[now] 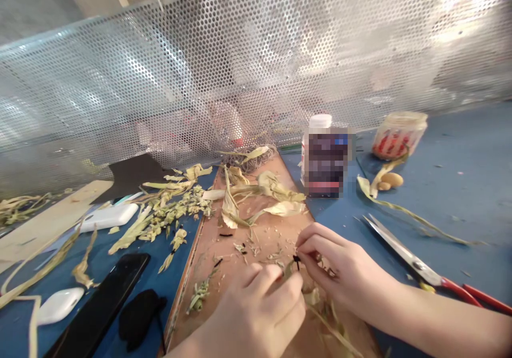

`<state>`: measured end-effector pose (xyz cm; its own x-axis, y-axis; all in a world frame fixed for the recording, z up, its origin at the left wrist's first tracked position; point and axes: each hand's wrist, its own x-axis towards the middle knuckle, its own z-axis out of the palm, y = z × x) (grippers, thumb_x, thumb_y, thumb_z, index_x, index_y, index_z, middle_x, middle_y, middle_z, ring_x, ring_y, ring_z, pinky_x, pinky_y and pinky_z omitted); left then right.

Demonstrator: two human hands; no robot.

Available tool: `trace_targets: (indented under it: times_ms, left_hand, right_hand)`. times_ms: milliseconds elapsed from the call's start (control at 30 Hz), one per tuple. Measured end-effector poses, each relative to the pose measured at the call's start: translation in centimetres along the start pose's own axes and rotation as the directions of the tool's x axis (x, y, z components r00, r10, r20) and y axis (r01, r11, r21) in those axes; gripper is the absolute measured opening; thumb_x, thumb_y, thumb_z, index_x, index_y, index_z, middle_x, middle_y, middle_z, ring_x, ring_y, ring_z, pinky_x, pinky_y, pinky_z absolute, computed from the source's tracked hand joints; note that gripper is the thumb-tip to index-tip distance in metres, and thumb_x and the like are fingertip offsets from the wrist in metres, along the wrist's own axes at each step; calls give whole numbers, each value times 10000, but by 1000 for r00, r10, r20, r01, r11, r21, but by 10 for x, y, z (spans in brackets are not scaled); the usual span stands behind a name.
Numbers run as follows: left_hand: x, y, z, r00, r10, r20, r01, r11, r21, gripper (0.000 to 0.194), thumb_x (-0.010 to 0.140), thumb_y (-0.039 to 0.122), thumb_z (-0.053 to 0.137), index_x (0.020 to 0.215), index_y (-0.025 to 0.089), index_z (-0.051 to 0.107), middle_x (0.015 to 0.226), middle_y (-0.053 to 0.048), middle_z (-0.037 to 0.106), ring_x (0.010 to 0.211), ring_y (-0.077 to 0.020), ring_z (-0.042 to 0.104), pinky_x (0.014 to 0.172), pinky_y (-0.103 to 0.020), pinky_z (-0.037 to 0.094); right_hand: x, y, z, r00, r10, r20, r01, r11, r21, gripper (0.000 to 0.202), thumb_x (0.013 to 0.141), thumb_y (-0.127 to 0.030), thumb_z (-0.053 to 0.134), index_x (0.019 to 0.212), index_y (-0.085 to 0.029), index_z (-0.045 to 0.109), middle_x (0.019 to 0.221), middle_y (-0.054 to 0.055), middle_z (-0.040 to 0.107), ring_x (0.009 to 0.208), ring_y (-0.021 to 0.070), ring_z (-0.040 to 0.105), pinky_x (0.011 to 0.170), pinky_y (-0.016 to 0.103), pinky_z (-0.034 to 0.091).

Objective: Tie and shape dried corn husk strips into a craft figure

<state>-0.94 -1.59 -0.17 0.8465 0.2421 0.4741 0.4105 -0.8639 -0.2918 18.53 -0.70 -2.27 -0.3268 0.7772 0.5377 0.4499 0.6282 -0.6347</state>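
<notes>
Head view, right hand (335, 255) pinching thin black strip (296, 260), crinkled leaves (276, 186)

The right hand (338, 262) is kinda pinching, forearm (440, 312) running off right of the grip. Left hand (260, 310) is just left of it, fingers bent, the 2 super close.

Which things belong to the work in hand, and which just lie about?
Likely in use: small black piece at the right fingertips; dried yellowish leaves; flat brown board; perhaps red-handled steel scissors.

Likely lying about: flat black phone; rounded white case; clear jar with red print.
</notes>
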Motion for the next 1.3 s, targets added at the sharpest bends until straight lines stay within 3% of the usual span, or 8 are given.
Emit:
trace_targets:
  times_ms: [333, 533, 800, 933, 1067, 1167, 1233, 1300]
  left_hand:
    - [2, 0, -3, 998, 66, 19, -65, 996, -63, 131, 835, 130, 524, 798, 174, 642, 1096, 6, 682, 715, -150, 531, 610, -304, 379]
    - [0, -1, 0, 999, 41, 2, -40, 980, -195, 133, 841, 136, 515, 795, 183, 630, 932, -3, 715, 664, -139, 508, 572, -288, 375]
    - [0, 0, 12, 987, -134, -86, 61, 819, -571, 184, 844, 81, 463, 744, 170, 589, 886, -9, 721, 632, -131, 476, 575, -250, 439]
    - [3, 0, 5, 985, -168, 28, 144, 732, -666, 251, 794, -24, 448, 770, 178, 595, 859, -16, 724, 692, -133, 542, 630, -240, 479]
    - [2, -1, 4, 983, -178, 35, 150, 693, -705, 278, 778, -61, 443, 794, 170, 596, 854, -17, 730, 696, -115, 591, 654, -241, 481]
    - [0, -1, 12, 983, -183, 2, 129, 683, -719, 192, 836, 17, 484, 804, 173, 592, 836, -10, 731, 693, -104, 605, 644, -234, 469]
    - [-2, -1, 16, 976, -192, -106, 56, 687, -725, 151, 894, 142, 473, 796, 179, 582, 785, -6, 727, 648, -100, 601, 612, -241, 455]
    - [-3, -2, 15, 969, -229, -96, 88, 678, -730, 196, 923, 177, 431, 789, 187, 573, 766, -1, 724, 633, -99, 599, 616, -251, 449]
  right_hand:
    - [1, -2, -4, 999, -35, -3, 34, 996, -86, 158, 837, -76, 429, 808, -182, 543, 823, 46, 574, 658, 125, 593, 583, 231, 501]
    - [1, -3, -6, 998, -65, -15, 62, 986, -154, 190, 822, -54, 413, 762, -160, 559, 773, 48, 565, 589, 119, 550, 523, 231, 469]
    - [-1, -3, -4, 995, -99, -12, 92, 959, -267, 202, 829, -62, 401, 726, -137, 557, 727, 50, 531, 524, 114, 509, 466, 224, 439]
    - [-5, 0, -3, 993, -114, 21, 114, 927, -357, 216, 840, -66, 389, 737, -144, 561, 732, 46, 537, 453, 106, 466, 405, 228, 393]
    - [-8, 3, -1, 990, -129, 60, 142, 903, -406, 257, 839, -44, 345, 753, -158, 559, 736, 43, 543, 434, 118, 457, 402, 249, 375]
    - [-9, 4, 0, 990, -128, 64, 143, 906, -398, 275, 838, -36, 323, 757, -163, 553, 738, 43, 543, 425, 117, 460, 399, 251, 365]
    - [-10, 5, 0, 991, -122, 52, 133, 912, -388, 262, 839, -42, 329, 762, -166, 548, 739, 40, 541, 436, 116, 477, 405, 247, 367]
    - [-10, 5, 0, 993, -111, 41, 118, 916, -383, 244, 840, -49, 341, 771, -171, 541, 747, 37, 541, 453, 118, 493, 416, 244, 374]
